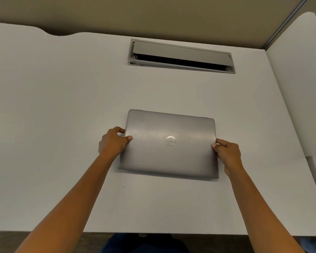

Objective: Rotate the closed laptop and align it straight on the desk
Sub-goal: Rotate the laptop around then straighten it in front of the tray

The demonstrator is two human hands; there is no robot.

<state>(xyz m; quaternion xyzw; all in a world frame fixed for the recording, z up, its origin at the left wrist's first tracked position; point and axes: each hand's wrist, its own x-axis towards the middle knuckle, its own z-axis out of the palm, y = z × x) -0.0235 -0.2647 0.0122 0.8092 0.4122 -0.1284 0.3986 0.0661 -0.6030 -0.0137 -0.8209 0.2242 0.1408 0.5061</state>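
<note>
On a white desk (62,106), a closed silver laptop (169,145) lay flat at centre frame, slightly askew, below a grey cable hatch (181,55). The left hand (113,141) grasped its left edge, the right hand (226,154) its right edge.
</note>
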